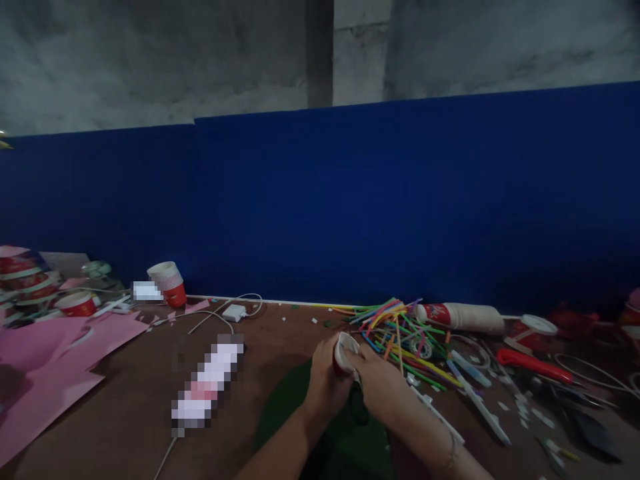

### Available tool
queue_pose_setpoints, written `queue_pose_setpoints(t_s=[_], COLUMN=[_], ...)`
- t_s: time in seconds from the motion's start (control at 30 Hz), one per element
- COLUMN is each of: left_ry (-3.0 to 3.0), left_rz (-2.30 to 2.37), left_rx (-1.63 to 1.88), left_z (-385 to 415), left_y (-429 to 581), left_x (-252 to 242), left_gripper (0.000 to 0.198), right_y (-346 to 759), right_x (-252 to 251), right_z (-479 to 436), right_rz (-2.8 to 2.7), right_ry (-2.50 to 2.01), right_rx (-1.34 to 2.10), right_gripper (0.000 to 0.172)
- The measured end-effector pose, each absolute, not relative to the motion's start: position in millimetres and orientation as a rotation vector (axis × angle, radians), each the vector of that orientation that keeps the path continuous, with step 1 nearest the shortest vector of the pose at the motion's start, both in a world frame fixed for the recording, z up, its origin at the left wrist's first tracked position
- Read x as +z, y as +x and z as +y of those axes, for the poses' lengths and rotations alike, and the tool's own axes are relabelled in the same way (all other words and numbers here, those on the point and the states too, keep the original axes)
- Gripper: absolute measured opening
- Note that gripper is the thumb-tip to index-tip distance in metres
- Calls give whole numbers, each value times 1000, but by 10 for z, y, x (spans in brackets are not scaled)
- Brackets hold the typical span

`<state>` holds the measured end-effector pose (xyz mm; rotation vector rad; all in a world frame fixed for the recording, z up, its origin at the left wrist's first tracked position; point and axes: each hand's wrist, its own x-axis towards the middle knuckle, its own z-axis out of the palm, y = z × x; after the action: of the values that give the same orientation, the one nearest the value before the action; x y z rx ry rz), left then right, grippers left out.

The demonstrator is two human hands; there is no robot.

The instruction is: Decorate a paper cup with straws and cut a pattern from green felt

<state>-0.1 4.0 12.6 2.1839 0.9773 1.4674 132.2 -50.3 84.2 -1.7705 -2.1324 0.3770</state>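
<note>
My left hand is closed around a small red and white paper cup, whose open end tilts up. My right hand is closed, with its fingers at the cup's rim. Below its palm hangs a black loop, which looks like the handle of a pair of scissors; the blades are hidden by the hand and the cup. Under both hands is a dark green mat on the brown table. Just beyond my right hand lies a heap of coloured pipe cleaners or straws.
At right are a lying stack of paper cups, a red-handled tool and paper scraps. A blurred-out phone-like object, a white charger, stacked cups and pink paper occupy the left. A blue partition rises behind.
</note>
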Motion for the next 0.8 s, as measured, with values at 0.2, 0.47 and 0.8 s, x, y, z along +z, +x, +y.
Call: queue_pose_setpoints(t_s=[0.2, 0.47, 0.8], left_ry=[2197, 2061, 2063], left_rz=[907, 946, 910], left_rx=[1492, 1476, 1485], left_z=[55, 69, 47], left_y=[-8, -11, -7], left_x=[105, 113, 163], left_gripper=[56, 56, 56], right_y=[1307, 1325, 1329], right_x=[822, 794, 810], right_z=[-480, -472, -482], right_rz=[-2075, -2107, -2097], right_ry=[-1607, -1687, -1693], right_rx=[434, 380, 386], right_gripper=[52, 63, 61])
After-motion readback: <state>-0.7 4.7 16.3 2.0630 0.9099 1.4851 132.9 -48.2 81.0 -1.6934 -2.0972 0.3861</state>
